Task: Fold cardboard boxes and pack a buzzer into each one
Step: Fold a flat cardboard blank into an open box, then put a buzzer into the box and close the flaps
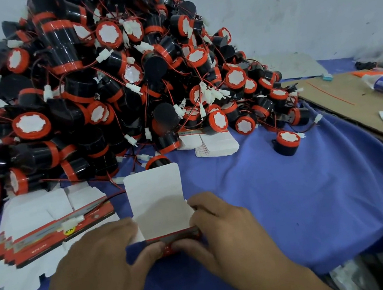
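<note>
Cardboard box (164, 221), partly folded, red print outside, white inside, lid flap standing open: held between both grips, low over the blue cloth (293, 204) on the worktop. Left grip (98, 263): fingers on the box's left wall, thumb pinching its near red edge. Right grip (226, 234): pinching the right wall and near edge likewise. Flat box blanks (37, 232), fanned stack: just left of the left grip. Buzzer heap (101, 83), black bodies, red caps, white plugs: beyond both grips. Single buzzer (286, 143): beyond and right of the right grip, apart from the heap.
</note>
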A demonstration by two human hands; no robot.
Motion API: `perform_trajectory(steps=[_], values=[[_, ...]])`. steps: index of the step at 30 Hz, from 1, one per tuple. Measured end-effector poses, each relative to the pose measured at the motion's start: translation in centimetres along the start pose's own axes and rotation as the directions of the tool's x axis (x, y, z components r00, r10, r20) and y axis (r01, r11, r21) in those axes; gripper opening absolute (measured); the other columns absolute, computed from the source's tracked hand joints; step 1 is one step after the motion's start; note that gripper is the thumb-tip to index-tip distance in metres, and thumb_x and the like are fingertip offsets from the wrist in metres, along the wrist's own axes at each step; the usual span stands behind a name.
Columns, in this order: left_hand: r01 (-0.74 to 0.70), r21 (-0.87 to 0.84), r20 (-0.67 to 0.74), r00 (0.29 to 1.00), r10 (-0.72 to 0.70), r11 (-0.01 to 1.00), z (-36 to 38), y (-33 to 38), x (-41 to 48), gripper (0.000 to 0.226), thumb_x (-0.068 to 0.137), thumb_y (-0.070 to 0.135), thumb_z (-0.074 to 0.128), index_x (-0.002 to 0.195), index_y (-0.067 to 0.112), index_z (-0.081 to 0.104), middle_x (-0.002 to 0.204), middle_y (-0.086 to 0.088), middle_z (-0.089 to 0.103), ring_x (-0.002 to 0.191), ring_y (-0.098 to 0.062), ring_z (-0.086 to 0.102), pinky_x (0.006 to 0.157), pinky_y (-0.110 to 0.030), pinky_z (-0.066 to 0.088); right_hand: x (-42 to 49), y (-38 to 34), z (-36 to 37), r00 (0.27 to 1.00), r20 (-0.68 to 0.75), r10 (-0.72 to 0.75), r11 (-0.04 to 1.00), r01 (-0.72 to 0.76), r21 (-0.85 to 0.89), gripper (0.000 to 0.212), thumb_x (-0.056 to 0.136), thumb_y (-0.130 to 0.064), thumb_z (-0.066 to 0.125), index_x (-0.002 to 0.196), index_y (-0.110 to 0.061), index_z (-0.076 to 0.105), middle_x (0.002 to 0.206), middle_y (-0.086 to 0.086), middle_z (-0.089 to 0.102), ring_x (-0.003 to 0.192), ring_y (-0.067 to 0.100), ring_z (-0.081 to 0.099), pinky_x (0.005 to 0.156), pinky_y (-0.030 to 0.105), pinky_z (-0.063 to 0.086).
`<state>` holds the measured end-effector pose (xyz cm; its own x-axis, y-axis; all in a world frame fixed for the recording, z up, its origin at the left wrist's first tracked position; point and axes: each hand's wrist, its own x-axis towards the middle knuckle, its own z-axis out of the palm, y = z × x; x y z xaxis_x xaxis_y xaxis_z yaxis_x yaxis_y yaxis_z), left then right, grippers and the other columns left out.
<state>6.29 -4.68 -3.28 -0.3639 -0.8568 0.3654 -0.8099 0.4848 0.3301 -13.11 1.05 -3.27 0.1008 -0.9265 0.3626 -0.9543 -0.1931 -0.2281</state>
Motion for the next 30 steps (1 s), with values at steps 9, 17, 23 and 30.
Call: perform_trajectory(steps=[9, 17, 23, 30], values=[[0.207, -0.39, 0.213, 0.968, -0.131, 0.897, 0.1, -1.1, 0.6, 0.048, 0.059, 0.051, 0.087, 0.091, 0.04, 0.054, 0.097, 0.03, 0.058, 0.089, 0.011, 0.051, 0.066, -0.016, 0.04, 2.8, 3.7, -0.2, 0.95, -0.085, 0.3, 0.873, -0.238, 0.425, 0.026, 0.099, -0.045, 0.055, 0.103, -0.024, 0.068, 0.099, -0.013, 0.069, 0.087, 0.003, 0.065, 0.074, 0.027, 0.057], [0.167, -0.319, 0.195, 0.975, -0.107, 0.933, 0.2, -2.2, 1.1, 0.056, 0.066, 0.055, 0.081, 0.109, 0.045, 0.048, 0.103, 0.042, 0.04, 0.093, 0.005, 0.04, 0.071, -0.01, 0.035, 10.9, 5.1, 0.4, 0.957, 0.272, 0.096, 0.949, -0.171, 0.267, 0.065, 0.097, -0.038, 0.066, 0.154, -0.035, 0.035, 0.124, 0.008, 0.053, 0.1, 0.021, 0.055, 0.084, 0.025, 0.038], [0.201, -0.318, 0.211, 0.968, -0.137, 0.927, -0.5, -3.7, 1.6, 0.052, 0.058, 0.063, 0.081, 0.097, 0.053, 0.048, 0.099, 0.05, 0.035, 0.089, 0.016, 0.044, 0.072, -0.012, 0.036, 14.5, 4.2, 0.1, 0.861, 0.509, 0.019, 0.964, -0.151, 0.218, 0.045, 0.093, -0.045, 0.068, 0.133, -0.034, 0.051, 0.129, -0.006, 0.058, 0.104, 0.015, 0.053, 0.075, 0.02, 0.038], [0.134, -0.291, 0.225, 0.972, -0.069, 0.947, -0.4, -3.7, 1.4, 0.055, 0.06, 0.058, 0.083, 0.101, 0.054, 0.047, 0.104, 0.046, 0.044, 0.098, 0.032, 0.036, 0.07, -0.009, 0.035, 12.4, 5.0, 1.3, 0.937, 0.251, 0.243, 0.823, -0.336, 0.459, 0.037, 0.087, -0.032, 0.076, 0.105, -0.015, 0.048, 0.092, 0.0, 0.059, 0.077, 0.018, 0.055, 0.067, 0.031, 0.049]])
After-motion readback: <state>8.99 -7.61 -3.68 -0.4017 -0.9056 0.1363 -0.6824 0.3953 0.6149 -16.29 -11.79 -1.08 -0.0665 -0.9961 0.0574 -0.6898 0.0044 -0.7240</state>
